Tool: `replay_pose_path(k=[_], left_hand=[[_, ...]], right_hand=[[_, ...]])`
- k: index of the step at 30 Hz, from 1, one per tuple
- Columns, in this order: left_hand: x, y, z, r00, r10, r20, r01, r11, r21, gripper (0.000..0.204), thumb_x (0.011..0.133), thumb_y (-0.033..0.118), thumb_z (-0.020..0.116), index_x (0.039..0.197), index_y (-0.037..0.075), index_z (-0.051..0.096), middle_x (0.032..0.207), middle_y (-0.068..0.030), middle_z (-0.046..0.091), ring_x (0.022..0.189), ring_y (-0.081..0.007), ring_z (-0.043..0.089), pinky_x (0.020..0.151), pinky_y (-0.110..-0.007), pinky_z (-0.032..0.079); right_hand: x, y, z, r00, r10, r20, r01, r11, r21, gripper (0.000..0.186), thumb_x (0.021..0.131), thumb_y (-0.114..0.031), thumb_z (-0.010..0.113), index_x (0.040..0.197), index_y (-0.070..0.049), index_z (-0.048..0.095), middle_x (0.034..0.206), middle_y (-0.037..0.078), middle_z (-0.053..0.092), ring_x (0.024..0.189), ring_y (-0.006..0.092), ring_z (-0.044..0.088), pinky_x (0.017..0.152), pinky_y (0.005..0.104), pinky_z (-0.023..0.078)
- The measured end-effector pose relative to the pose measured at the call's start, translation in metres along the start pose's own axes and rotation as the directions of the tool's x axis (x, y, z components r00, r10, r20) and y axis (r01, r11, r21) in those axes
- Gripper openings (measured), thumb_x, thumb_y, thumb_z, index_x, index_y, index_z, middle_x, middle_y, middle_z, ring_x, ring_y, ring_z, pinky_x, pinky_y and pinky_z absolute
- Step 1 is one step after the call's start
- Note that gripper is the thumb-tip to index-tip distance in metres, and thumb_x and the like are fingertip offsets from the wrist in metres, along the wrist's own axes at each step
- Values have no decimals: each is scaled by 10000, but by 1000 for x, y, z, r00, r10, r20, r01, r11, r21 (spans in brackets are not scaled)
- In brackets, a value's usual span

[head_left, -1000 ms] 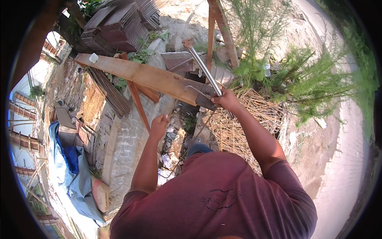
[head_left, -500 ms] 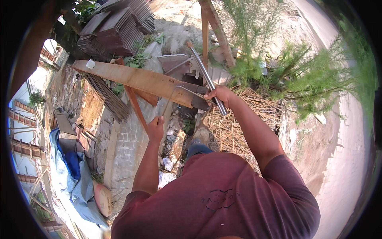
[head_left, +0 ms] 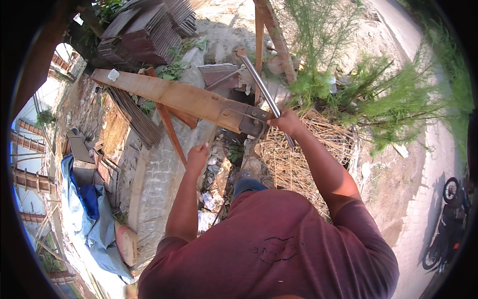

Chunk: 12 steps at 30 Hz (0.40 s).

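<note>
My right hand (head_left: 285,122) is closed round a shiny metal pipe (head_left: 264,88), which slants across the end of a wooden plank (head_left: 169,94). Under and beside that hand, a dark steel plate (head_left: 254,124) with small pegs is fixed to the plank's near end. My left hand (head_left: 197,157) is curled closed, below the plank and apart from it. Whatever its fingers hold, if anything, is hidden or too thin to make out. A heap of thin bent rods (head_left: 298,162) lies on the ground under my right forearm.
Wooden legs (head_left: 169,132) prop the plank. Stacked roof tiles (head_left: 144,37) stand at the far left, and a blue tarp (head_left: 97,224) hangs nearer. Feathery green branches (head_left: 383,94) reach in from the right. A motorbike (head_left: 443,229) is on the paved road (head_left: 413,219).
The thin bent rod that stretched from my left hand to the steel plate no longer shows there. My right hand and the pipe have shifted slightly right. A motorbike has come into view.
</note>
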<state>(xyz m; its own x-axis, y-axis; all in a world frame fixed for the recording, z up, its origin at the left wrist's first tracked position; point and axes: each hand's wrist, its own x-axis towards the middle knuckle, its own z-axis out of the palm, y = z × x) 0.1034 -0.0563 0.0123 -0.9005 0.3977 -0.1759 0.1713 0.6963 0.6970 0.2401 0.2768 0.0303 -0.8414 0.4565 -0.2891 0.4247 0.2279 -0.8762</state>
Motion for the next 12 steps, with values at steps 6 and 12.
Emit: replay_pose_path(k=[6, 12], left_hand=[[14, 17, -15, 997, 69, 21, -72, 985, 155, 465, 898, 420, 554, 745, -14, 620, 629, -161, 571, 608, -277, 560, 610, -392, 422], [52, 3, -22, 989, 109, 104, -129, 968, 215, 484, 892, 451, 557, 777, -12, 638, 677, -194, 602, 665, -283, 608, 661, -403, 447]], right_hand=[[-19, -8, 18, 986, -123, -113, 112, 989, -96, 246, 739, -230, 731, 818, -13, 648, 654, 93, 609, 610, 199, 584, 616, 341, 461], [-20, -11, 23, 983, -140, -117, 116, 974, -196, 293, 716, -255, 708, 857, -5, 652, 760, 205, 646, 755, 366, 636, 698, 429, 490]])
